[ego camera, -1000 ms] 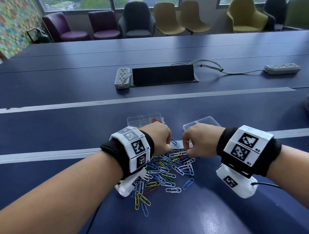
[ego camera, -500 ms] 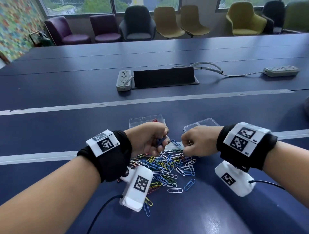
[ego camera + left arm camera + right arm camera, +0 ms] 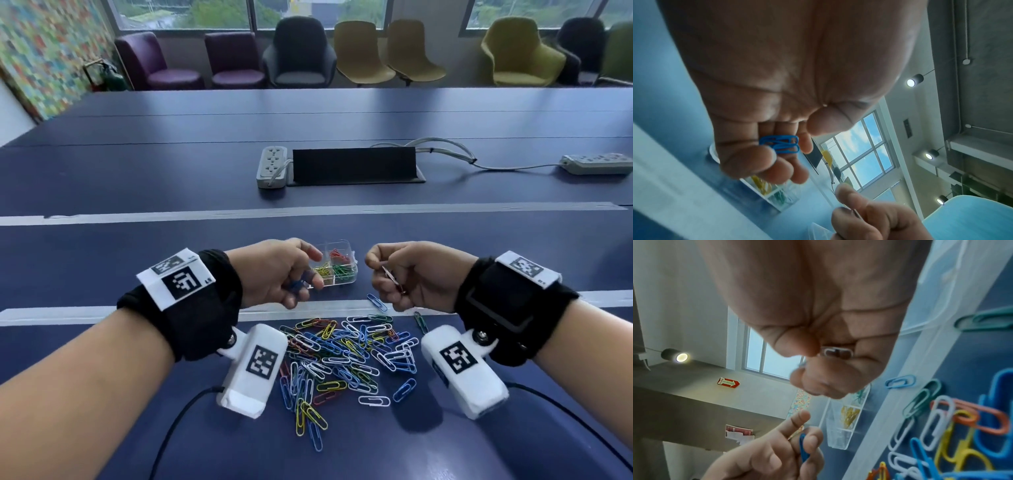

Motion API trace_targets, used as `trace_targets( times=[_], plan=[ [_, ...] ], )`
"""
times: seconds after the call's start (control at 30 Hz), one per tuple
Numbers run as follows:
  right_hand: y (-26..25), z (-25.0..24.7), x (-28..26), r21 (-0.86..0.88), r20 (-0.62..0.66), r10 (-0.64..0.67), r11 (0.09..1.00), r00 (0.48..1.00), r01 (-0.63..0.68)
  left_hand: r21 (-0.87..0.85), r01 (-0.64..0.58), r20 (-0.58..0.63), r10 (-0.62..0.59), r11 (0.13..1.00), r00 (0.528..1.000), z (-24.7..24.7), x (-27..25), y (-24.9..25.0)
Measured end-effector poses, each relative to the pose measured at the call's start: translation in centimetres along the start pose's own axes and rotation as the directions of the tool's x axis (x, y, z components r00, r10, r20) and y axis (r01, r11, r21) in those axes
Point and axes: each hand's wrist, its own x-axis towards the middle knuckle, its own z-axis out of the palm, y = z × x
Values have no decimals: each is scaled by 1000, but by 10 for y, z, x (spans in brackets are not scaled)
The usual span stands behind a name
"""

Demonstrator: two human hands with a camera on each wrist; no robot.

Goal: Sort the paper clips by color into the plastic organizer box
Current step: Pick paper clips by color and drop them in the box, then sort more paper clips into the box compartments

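1. Across the near half of the dark blue table [image 3: 102, 240], I see the loose pile of paper clips [image 3: 346, 356] spread between my two wrists, mixed blue, white, yellow, green and red, well short of sorted.
2. At twelve o'clock from that pile sits the plastic organizer box [image 3: 337, 265], clear, with yellow, green and red clips already in separate compartments. I judge the next move turns on this: the box lies just beyond both sets of fingers, at about one o'clock from my left hand [image 3: 274, 277] and ten o'clock from my right hand [image 3: 407, 274].
3. My left hand is the nearer; its fingertips hang right beside the box's near-left corner. My right hand stands a little further off.
4. My left fingers are curled around a few blue clips [image 3: 780, 144], cupped against the palm, their long axis running across the fingers.
5. My right thumb and forefinger pinch a small clip [image 3: 836, 352]. Its colour I cannot settle: whitish in the right wrist view, reddish in the head view.
6. From the head view I get the layout, yet the blue clips are barely a smudge; the left wrist view shows them plainly, though little of the box. Only the right wrist view shows the pinch, and beside it a second clear tray [image 3: 941, 280], seemingly the lid.
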Motion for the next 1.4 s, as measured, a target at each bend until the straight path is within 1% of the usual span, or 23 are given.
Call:
trace_targets(
  times=[0.13,0.23,0.33,0.4,0.47,0.53,0.6,0.73,0.77,0.83,0.93,0.97,1.03,1.13,1.2,1.3,1.37,1.4],
  plan=[
    [-10,9,11,-23,-20,94,995,995,-95,143,7,-62,2,990,998,-13,-4,-3],
    [-20,14,17,-146,-71,67,986,995,-77,253,-1,-139,37,967,990,-19,-4,-5],
    [-31,19,22,-296,-135,52,951,990,-90,358,-2,-200,78,934,977,-24,-4,-3],
    [-40,22,26,-352,-185,33,931,982,-98,478,-2,-219,122,878,968,-24,-3,-1],
    [-48,27,29,-426,-207,4,900,978,-94,640,16,-225,168,768,960,-22,-3,4],
    [-53,34,35,-554,-202,-53,830,978,-69,759,56,-231,188,648,955,-18,-2,8],
    [-55,49,40,-657,-207,-116,753,971,-50,809,81,-236,195,582,952,-15,2,13],
    [-53,75,54,-747,-239,-200,663,950,-48,831,84,-256,243,549,936,-17,9,24],
    [-53,81,57,-783,-241,-223,620,945,-53,838,84,-258,256,539,931,-18,10,25],
    [-53,91,62,-859,-243,-258,505,935,-84,845,88,-270,279,527,922,-20,13,25],
    [-53,103,63,-931,-228,-265,341,937,-130,853,64,-268,329,518,905,-23,18,22],
    [-53,106,63,-938,-237,-264,314,935,-149,860,50,-257,348,507,902,-24,19,21],
    [-53,106,63,-936,-241,-270,317,932,-150,877,22,-232,384,479,894,-27,21,20],
    [-52,104,63,-926,-228,-286,359,931,-116,889,12,-219,404,457,888,-28,22,19],
    [-52,102,65,-897,-221,-279,435,935,-82,888,5,-218,412,460,885,-29,23,18],
    [-51,98,64,-831,-231,-235,552,944,-66,872,-28,-213,430,489,877,-30,24,17],
    [-51,91,64,-768,-233,-227,639,946,-36,848,-50,-215,430,528,877,-32,26,14],
    [-51,86,63,-736,-239,-237,676,942,-17,825,-63,-218,419,562,881,-33,27,12]
  ],
)
